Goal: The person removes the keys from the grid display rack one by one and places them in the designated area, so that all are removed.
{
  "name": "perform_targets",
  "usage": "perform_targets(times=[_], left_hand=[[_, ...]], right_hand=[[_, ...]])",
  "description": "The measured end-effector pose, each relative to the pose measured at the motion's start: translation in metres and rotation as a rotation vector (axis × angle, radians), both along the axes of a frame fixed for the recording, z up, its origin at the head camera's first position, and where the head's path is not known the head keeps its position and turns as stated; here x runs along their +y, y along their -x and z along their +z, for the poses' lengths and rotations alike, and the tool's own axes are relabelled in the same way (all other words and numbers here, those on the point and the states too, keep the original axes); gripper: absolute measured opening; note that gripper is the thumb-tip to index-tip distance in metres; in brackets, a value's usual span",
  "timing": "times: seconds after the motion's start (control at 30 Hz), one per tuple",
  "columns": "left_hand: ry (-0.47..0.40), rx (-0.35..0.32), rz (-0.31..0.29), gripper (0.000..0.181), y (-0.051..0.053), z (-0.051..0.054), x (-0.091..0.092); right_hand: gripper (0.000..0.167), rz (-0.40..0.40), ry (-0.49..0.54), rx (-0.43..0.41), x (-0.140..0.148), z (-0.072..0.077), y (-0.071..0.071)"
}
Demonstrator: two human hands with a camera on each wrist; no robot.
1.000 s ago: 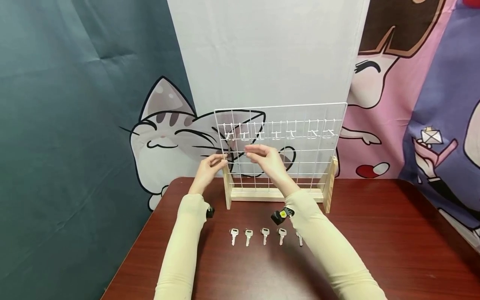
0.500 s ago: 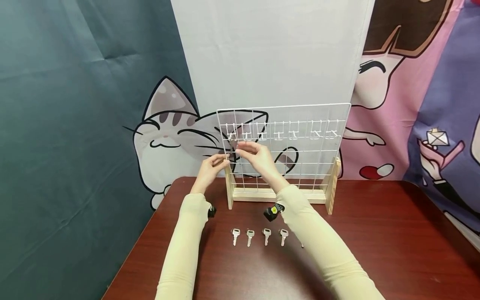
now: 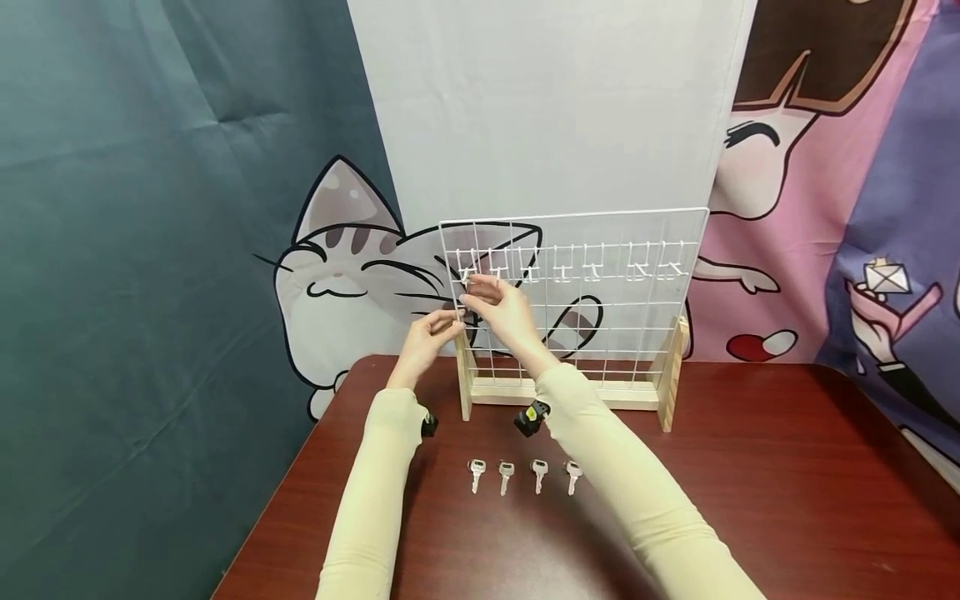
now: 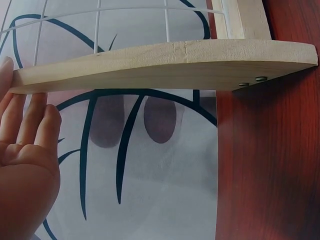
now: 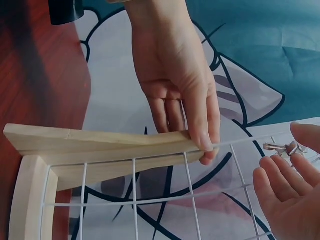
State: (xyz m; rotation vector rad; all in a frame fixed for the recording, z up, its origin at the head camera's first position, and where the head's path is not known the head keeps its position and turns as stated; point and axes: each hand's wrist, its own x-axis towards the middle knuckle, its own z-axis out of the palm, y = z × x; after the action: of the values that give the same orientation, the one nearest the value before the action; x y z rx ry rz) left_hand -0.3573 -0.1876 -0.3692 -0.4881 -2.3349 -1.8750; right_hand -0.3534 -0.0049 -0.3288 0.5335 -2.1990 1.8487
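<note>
A white wire grid rack (image 3: 573, 304) with wooden side supports stands at the back of the table. My left hand (image 3: 426, 337) pinches the top of its left wooden support (image 4: 165, 67), thumb in front and fingers behind. Several white hooks (image 3: 592, 271) line the grid. Close to the leftmost hook (image 3: 467, 275) is my right hand (image 3: 510, 312), its thumb and fingers apart on either side of a metal key (image 5: 272, 147) seen in the right wrist view. Whether the fingers touch that key is unclear. In the head view the right hand hides the key.
Several silver keys (image 3: 539, 475) lie in a row on the reddish-brown table (image 3: 780, 467), in front of the rack. Printed cloth (image 3: 337, 292) hangs behind it. The right forearm (image 3: 630, 483) reaches over the table's right-middle part.
My right hand has moved left and slightly up, to the leftmost hook. The left hand keeps its place on the support. The view has shifted slightly, and the right sleeve now covers the rightmost key.
</note>
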Motion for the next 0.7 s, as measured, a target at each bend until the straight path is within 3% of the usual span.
perform_targets(times=[0.07, 0.33, 0.7], left_hand=[[-0.003, 0.009, -0.004, 0.036, 0.002, -0.002, 0.000], [-0.022, 0.050, 0.018, 0.037, 0.024, -0.023, -0.004], [0.000, 0.042, 0.047, 0.033, 0.023, -0.027, -0.003]], right_hand=[[0.046, -0.007, 0.004, -0.008, -0.003, 0.001, 0.000], [0.045, -0.025, 0.018, -0.012, -0.009, 0.007, 0.001], [0.039, -0.025, 0.106, -0.031, -0.006, 0.002, -0.005]])
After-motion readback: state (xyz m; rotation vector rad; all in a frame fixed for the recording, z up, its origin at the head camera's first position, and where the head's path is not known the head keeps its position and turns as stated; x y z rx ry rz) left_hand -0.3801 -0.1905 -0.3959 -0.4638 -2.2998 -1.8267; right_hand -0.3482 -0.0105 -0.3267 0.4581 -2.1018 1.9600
